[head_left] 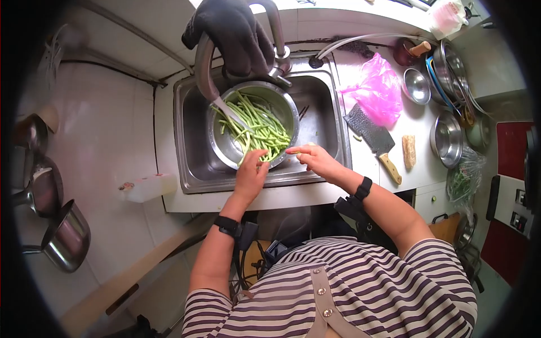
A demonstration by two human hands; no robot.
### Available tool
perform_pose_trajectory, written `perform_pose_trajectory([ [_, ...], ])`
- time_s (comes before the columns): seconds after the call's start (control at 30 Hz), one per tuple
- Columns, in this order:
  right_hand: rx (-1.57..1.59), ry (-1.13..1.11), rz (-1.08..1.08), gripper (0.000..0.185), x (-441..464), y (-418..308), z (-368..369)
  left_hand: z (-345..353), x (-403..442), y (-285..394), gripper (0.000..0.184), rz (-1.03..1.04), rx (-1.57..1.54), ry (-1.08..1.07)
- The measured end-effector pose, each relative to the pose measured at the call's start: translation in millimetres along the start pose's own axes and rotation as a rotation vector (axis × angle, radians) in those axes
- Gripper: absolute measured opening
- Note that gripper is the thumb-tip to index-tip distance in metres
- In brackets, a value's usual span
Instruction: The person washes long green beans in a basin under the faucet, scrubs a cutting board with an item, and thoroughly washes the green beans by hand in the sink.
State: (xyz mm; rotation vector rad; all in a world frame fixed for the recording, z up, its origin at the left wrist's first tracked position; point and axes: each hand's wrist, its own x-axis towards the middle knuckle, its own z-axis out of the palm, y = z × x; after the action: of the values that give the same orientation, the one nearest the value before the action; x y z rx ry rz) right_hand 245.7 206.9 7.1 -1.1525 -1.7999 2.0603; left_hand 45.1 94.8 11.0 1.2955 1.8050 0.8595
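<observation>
A steel basin (293, 115) of long green beans (256, 127) sits in the sink (322, 107), under water running from the faucet (206, 73). My left hand (251, 177) is at the near rim of the basin, thumb and fingers apart, with its fingertips over the beans. To the right of the rim, my right hand (321, 161) has its thumb and fingers pinched together. A small yellow-green bit, apparently the end of a bean, shows between the fingertips. Dark scraps lie on the sink floor right of the basin.
Right of the sink lie a cleaver (372, 132), a pink plastic bag (376, 90) and a light-brown oblong piece (408, 152). Steel bowls (447, 139) stand farther right. A dark cloth (228, 39) hangs over the faucet. Pots (67, 236) hang on the left.
</observation>
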Motion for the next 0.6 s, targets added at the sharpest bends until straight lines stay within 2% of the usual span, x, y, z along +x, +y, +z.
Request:
perform_pose_trajectory([
  [0.07, -0.195, -0.002, -0.127, 0.031, 3, -5, 10, 2, -15, 18, 0.033, -0.251, -0.401, -0.142],
  [0.1, -0.210, -0.025, -0.165, 0.032, 2, -9, 18, 4, -23, 24, 0.027, -0.307, -0.479, -0.115],
  [0.13, -0.351, -0.030, -0.264, 0.037, -2, -21, 26, 3, -30, 28, 0.025, -0.333, -0.490, -0.130],
  [0.2, -0.292, -0.039, -0.321, 0.048, -11, -34, 47, -1, -43, 34, 0.021, -0.382, -0.514, -0.162],
  [0.27, -0.349, -0.059, -0.401, 0.052, -13, -41, 63, -7, -56, 33, 0.014, -0.385, -0.544, -0.086],
  [0.3, -0.334, -0.094, -0.378, 0.048, -14, -48, 69, -14, -64, 29, 0.013, -0.398, -0.558, -0.071],
  [0.43, -0.401, -0.143, -0.638, 0.046, -18, -45, 101, -31, -92, 19, 0.015, -0.394, -0.624, -0.011],
  [0.53, -0.440, -0.193, -0.692, 0.046, -26, -51, 120, -41, -116, 3, 0.017, -0.391, -0.545, 0.000],
  [0.57, -0.506, -0.265, -0.575, 0.046, -32, -57, 120, -44, -123, -2, 0.018, -0.425, -0.557, 0.018],
  [0.6, -0.524, -0.281, -0.590, 0.045, -34, -56, 121, -47, -133, -9, 0.020, -0.463, -0.571, 0.035],
])
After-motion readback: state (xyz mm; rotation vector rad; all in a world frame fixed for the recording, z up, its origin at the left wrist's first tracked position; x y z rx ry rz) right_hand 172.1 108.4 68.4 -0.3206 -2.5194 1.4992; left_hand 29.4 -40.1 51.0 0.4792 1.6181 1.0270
